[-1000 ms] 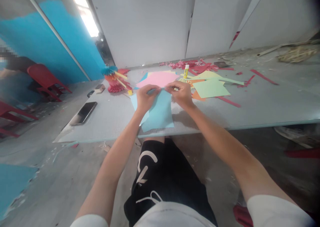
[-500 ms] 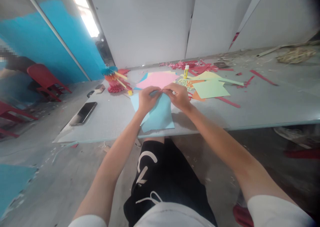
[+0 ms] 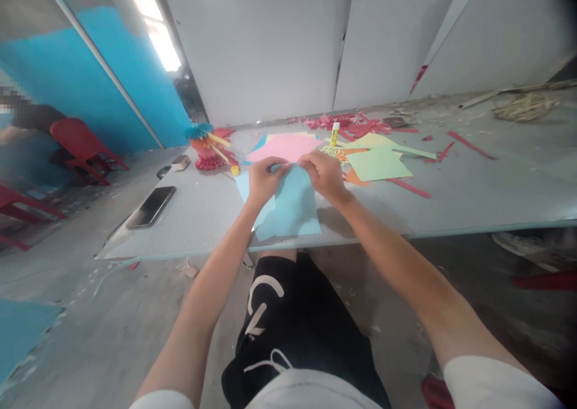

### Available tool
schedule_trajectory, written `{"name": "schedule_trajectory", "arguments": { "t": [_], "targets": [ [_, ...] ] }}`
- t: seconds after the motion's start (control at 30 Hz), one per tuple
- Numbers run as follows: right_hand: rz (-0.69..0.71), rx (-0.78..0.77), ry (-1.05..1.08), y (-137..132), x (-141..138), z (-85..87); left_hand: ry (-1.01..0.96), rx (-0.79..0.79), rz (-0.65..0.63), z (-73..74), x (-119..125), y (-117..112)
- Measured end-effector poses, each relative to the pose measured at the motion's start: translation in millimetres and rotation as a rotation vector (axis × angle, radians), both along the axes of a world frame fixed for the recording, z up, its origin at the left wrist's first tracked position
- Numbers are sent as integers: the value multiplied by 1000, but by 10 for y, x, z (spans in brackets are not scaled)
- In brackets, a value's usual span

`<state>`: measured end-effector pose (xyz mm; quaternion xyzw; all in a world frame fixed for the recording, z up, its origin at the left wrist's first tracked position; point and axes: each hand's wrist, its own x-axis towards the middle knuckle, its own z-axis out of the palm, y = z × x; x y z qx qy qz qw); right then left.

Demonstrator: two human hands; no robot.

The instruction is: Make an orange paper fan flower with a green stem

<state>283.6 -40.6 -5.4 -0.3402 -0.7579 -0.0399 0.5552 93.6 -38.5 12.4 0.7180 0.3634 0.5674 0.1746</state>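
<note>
Phone (image 3: 151,206) on the surface (image 3: 193,229), well left | left hand (image 3: 265,182): fingers pressed together, pinching the top edge of the blue paper (image 3: 293,208) | blue paper: long axis pointing away from me, between both hands | right hand (image 3: 324,176): pinching that same edge — just beside the left | beyond: pink paper (image 3: 283,147) | far right: glue stick (image 3: 334,134), green paper (image 3: 377,164)

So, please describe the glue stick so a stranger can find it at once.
On the grey table, find the pink paper sheet beyond the left hand and right hand. Past its right corner stands the glue stick, yellow with a white top, the only upright thing among the papers.
</note>
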Motion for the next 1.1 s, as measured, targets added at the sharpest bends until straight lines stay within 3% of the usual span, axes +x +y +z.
{"name": "schedule_trajectory", "arguments": {
  "t": [0.53,0.73,1.1],
  "targets": [
    [11,-22,42,41,14,-1,-93,-76,75,-24,-70,88],
    [10,-59,98,52,34,13,-91,-99,-25,-79,-100,185],
    [53,-153,160,74,3,-3,-31,-112,-16,-130,-140,239]
  ]
}}
